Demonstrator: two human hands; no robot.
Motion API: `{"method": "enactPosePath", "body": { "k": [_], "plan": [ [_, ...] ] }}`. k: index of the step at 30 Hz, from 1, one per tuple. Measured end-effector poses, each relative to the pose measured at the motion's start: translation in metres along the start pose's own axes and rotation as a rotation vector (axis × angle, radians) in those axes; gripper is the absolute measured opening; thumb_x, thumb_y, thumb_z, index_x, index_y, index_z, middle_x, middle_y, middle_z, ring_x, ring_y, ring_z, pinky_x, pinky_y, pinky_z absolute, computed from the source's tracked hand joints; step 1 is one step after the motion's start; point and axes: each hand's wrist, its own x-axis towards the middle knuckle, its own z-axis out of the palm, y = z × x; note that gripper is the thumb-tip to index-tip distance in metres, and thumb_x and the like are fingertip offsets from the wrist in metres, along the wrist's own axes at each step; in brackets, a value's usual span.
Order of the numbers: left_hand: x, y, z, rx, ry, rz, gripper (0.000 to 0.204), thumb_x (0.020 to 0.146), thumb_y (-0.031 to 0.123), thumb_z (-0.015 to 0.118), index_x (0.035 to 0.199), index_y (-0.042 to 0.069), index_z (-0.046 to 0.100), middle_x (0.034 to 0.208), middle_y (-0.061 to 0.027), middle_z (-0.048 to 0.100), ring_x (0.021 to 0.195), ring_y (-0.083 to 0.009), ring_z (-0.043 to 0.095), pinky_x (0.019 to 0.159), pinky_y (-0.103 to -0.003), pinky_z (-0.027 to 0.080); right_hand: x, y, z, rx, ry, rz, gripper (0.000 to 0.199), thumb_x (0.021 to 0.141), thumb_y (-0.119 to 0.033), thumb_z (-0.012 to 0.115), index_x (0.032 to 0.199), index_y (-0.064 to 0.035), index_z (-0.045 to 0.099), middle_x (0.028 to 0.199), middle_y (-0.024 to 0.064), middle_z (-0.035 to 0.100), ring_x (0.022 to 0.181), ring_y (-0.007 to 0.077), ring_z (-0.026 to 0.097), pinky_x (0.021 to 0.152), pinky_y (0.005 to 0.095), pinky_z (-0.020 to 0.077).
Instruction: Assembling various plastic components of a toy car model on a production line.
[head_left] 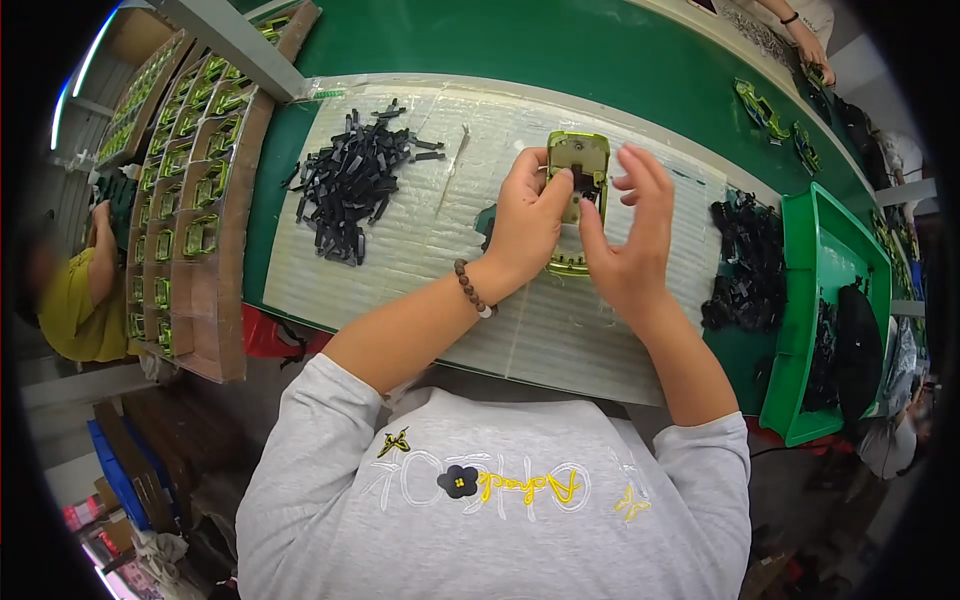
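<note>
My left hand (527,222) grips a yellow-green plastic housing (578,160) and holds it upright above the white ribbed mat (400,250). My right hand (630,235) is at the housing's right side, thumb pressed against its lower face, other fingers spread. Whether a small part sits under the thumb is hidden. Below the hands a second green rim (567,266) peeks out on the mat. A brown bead bracelet (472,289) circles my left wrist.
A heap of small black parts (352,180) lies left on the mat, another black pile (745,262) right of it beside a green bin (815,300). A cardboard tray of green housings (190,200) stands far left. Another person's hand (812,52) works top right; a person in yellow (75,290) sits left.
</note>
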Motion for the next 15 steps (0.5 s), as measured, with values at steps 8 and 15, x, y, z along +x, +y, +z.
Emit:
{"method": "enactPosePath", "body": {
  "k": [8, 15],
  "plan": [
    [-0.001, -0.001, 0.004, 0.251, 0.03, 0.131, 0.019, 0.09, 0.009, 0.051, 0.104, -0.003, 0.047, 0.087, -0.0046, 0.059, 0.068, -0.0047, 0.051, 0.056, -0.021, 0.042, 0.003, 0.003, 0.002, 0.659, -0.116, 0.671, 0.031, 0.09, -0.012, 0.05, 0.118, 0.0024, 0.052, 0.095, 0.0122, 0.065, 0.085, 0.0175, 0.062, 0.075, 0.0287, 0.0482],
    [-0.004, -0.004, 0.005, 0.355, 0.062, 0.214, 0.021, 0.088, 0.012, 0.054, 0.102, -0.003, 0.05, 0.079, -0.0052, 0.06, 0.065, -0.006, 0.051, 0.055, -0.023, 0.041, 0.004, 0.001, 0.004, 0.464, -0.082, 0.637, 0.027, 0.088, -0.012, 0.053, 0.112, 0.001, 0.057, 0.09, 0.012, 0.067, 0.078, 0.0166, 0.063, 0.063, 0.0282, 0.049]
  ]
}}
